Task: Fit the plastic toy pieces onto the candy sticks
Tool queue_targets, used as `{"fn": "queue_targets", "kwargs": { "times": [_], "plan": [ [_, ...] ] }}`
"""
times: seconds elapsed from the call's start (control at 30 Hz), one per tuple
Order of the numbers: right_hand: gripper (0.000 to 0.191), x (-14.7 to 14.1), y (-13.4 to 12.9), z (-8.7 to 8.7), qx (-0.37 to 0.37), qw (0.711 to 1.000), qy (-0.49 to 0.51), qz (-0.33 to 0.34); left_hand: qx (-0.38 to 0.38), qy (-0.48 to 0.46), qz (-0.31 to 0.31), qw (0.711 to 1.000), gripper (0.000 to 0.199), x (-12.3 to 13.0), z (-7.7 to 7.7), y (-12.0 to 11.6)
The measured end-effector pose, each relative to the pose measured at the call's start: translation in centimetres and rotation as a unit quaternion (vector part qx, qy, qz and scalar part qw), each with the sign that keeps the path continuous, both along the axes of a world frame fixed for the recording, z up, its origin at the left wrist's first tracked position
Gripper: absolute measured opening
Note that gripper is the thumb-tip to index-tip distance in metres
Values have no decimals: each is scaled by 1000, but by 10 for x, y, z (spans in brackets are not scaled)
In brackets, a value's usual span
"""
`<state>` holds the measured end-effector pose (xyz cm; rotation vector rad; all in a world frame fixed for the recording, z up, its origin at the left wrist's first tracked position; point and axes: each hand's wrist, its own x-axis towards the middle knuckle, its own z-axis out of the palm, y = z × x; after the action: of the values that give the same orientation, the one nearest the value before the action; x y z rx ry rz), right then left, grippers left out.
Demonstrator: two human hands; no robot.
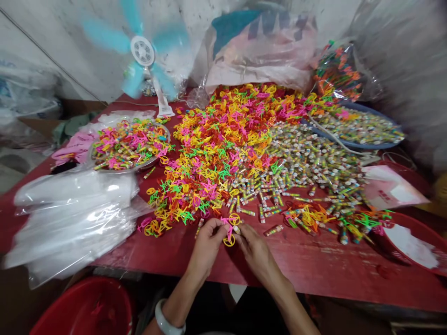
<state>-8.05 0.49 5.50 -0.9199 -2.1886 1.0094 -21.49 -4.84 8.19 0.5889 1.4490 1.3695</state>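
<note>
Red worktop is standing against a pale wall, with a fan spinning near its far left corner. By the middle of the near edge, the left hand is pinching a pink toy, and the right hand is gripping its other side. Yellow wheels are showing on it, so it looks at least partly assembled. Loose parts are covering the centre and tubes the right, so plenty seems left. Near the left edge, a bowl is holding mixed pieces, possibly finished.
</note>
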Motion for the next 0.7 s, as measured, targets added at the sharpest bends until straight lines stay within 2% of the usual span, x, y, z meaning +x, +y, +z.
{"fn": "queue_targets", "kwargs": {
  "times": [0.2, 0.4, 0.5, 0.57, 0.7],
  "plan": [
    [19, 4, 2, -1, -35, 999, -20, 23, 3, 58, -37, 998, 20, -5, -5, -1],
    [25, 10, 0, 3, -130, 990, 0, 53, 12, 145, -72, 987, 19, -9, -8, 0],
    [30, 10, -3, 3, -230, 972, 37, 25, 26, 205, -81, 975, 19, -8, -8, -1],
    [37, 10, -5, 2, -285, 957, 56, 1, 29, 207, -83, 974, 19, -6, -10, -2],
    [39, 8, -7, 4, -288, 956, 58, -11, 12, 173, -64, 983, 18, -1, -12, -4]
  ]
}}
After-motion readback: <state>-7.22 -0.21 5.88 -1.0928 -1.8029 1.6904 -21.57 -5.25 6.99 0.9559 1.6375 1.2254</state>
